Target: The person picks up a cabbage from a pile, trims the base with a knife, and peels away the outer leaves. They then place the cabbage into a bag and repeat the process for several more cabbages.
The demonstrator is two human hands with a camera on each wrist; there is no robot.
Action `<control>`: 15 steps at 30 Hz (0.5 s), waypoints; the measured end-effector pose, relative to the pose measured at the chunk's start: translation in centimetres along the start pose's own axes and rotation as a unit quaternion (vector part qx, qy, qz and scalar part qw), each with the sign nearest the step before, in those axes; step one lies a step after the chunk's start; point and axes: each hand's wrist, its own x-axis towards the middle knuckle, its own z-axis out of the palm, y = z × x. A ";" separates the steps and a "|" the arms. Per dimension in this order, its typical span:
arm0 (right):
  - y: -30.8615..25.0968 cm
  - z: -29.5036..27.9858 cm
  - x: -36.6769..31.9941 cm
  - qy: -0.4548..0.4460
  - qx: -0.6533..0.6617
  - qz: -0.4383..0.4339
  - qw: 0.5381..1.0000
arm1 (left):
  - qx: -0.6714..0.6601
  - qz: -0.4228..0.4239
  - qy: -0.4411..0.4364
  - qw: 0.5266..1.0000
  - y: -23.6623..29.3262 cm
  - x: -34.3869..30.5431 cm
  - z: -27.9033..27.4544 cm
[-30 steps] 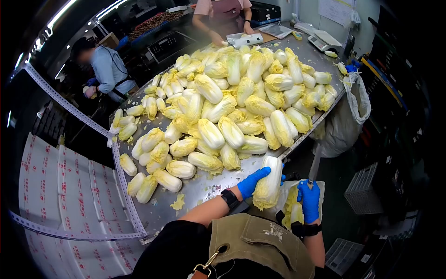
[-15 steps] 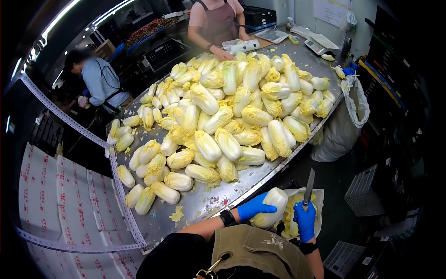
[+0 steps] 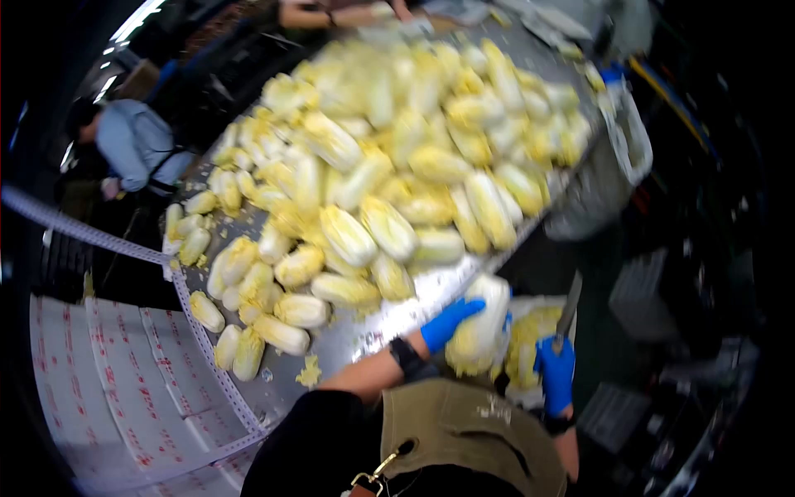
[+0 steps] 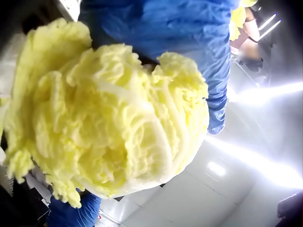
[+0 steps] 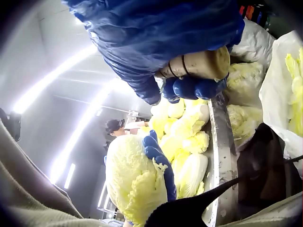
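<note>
My blue-gloved left hand (image 3: 451,325) grips a napa cabbage (image 3: 479,327), white base up and leafy end toward me. In the left wrist view the yellow leafy end of the cabbage (image 4: 109,123) fills much of the frame below the glove (image 4: 165,28). My right hand (image 3: 556,373), also gloved, is curled round the handle of a knife (image 3: 570,305), whose blade points up and away from me. The right wrist view shows the handle (image 5: 201,65) in the fingers of the right hand (image 5: 165,42); the blade is hidden there.
A large heap of cabbages (image 3: 364,182) covers the metal table (image 3: 339,348). A lined container of leaves (image 3: 530,340) sits between my hands, below table level. A white bag (image 3: 588,195) hangs at the right edge. Two other people are across the table and at the left.
The cabbage has swung from tilted to more upright in my left hand, its base now away from me. My right hand has risen slightly with the knife. The head view has shifted and blurred.
</note>
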 end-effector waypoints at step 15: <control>-4.3 1.4 -0.9 0.012 0.105 -0.092 0.990 | 0.308 0.088 -0.073 0.945 -0.1 5.0 8.1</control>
